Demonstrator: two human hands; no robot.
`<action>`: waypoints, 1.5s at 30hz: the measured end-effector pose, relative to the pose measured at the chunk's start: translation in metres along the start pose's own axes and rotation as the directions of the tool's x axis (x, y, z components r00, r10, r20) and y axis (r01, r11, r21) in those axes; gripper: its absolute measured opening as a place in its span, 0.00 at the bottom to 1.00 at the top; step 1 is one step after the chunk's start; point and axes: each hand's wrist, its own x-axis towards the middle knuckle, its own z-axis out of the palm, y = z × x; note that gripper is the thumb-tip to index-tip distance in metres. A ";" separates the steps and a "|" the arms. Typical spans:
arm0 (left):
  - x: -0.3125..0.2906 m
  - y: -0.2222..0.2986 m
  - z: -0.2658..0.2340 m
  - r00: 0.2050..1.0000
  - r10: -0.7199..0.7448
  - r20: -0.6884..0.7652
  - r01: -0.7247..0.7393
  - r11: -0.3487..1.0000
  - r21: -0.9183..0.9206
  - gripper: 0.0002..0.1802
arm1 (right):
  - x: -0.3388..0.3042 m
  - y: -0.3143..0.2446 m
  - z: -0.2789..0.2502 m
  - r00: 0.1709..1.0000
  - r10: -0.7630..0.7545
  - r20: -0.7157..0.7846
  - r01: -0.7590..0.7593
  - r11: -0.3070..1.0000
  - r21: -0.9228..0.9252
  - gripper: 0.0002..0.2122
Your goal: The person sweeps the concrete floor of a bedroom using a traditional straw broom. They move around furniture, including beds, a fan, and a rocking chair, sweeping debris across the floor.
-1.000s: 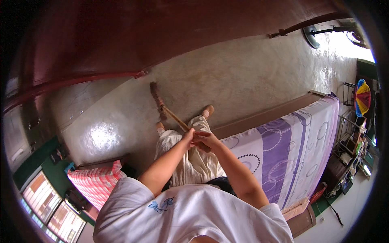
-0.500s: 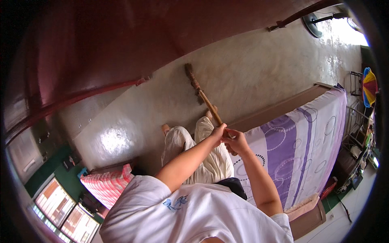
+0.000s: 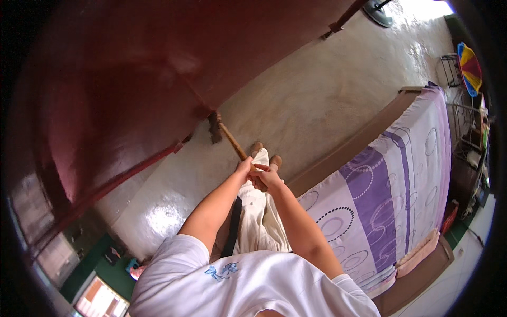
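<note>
Both my hands hold a broom by its wooden handle, in front of my body. My left hand wraps around the handle. Just to its right, my right hand closes on the handle's near end. The handle slants away to the left. Its dark brown bristle head is low at the edge of a large, glossy dark red piece of furniture. The furniture's edge may hide part of the bristles.
Smooth grey floor stretches between the red furniture and a bed with a purple and white patterned sheet at right. A dark round stand base stands at far right. Racks and a multicoloured round item line the right side.
The broom head has moved left and nearer, against the red furniture's edge. My hands, still on the handle, have shifted left. My feet have changed position and the view has turned.
</note>
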 end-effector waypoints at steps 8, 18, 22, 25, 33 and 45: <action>-0.018 0.033 0.107 0.997 0.064 0.041 -0.067 0.995 0.071 0.22 | -0.066 -0.047 -0.034 0.944 -0.244 -0.223 0.252 0.968 0.008 0.25; -0.006 0.059 0.108 0.985 0.128 -0.119 -0.111 0.984 0.141 0.22 | -0.034 -0.065 -0.060 0.981 -0.196 -0.003 0.193 0.964 0.183 0.25; 0.036 0.071 0.138 0.981 0.077 -0.179 -0.058 0.992 0.111 0.17 | -0.017 -0.094 -0.086 0.983 -0.185 -0.014 0.181 0.941 0.285 0.26; 0.051 0.065 0.192 0.991 0.073 -0.112 -0.060 0.991 0.116 0.18 | -0.035 -0.119 -0.135 0.974 -0.212 -0.080 0.224 0.954 0.200 0.22; 0.010 0.077 0.374 0.984 0.117 -0.136 -0.089 0.976 0.197 0.32 | -0.131 -0.194 -0.236 0.932 -0.288 -0.219 0.332 0.922 0.201 0.20; 0.084 0.119 0.488 0.950 0.250 -0.185 -0.131 0.861 0.492 0.32 | -0.107 -0.270 -0.333 0.947 -0.270 -0.172 0.320 0.793 0.518 0.21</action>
